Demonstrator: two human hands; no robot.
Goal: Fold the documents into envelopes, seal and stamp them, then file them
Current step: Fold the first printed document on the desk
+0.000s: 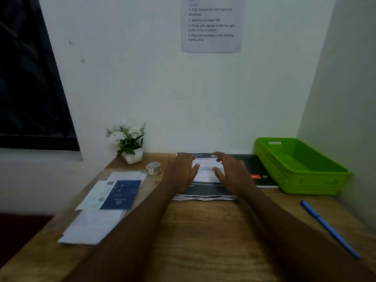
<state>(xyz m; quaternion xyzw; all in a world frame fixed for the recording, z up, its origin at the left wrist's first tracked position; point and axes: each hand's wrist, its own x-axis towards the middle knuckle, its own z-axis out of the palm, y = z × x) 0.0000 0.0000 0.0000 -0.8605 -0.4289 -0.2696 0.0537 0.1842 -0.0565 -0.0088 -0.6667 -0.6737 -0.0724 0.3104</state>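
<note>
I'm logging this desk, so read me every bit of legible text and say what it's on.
White paper notice on the wall:
"1 Fold documents and insert into envelopes"
"2 Seal the envelope flap"
Steps 3 and 4 and its top lines: left out here.
Stack of printed documents, dark blue card, black book: too blurred.

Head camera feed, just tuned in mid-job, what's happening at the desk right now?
A person has both hands flat on a stack of printed documents at the back of the wooden desk, left hand and right hand pressing the top sheet, apparently about to fold it. Envelopes and a blue stamp sheet lie to the left, untouched. The green basket on the right looks empty; a blue pen lies near it.
</note>
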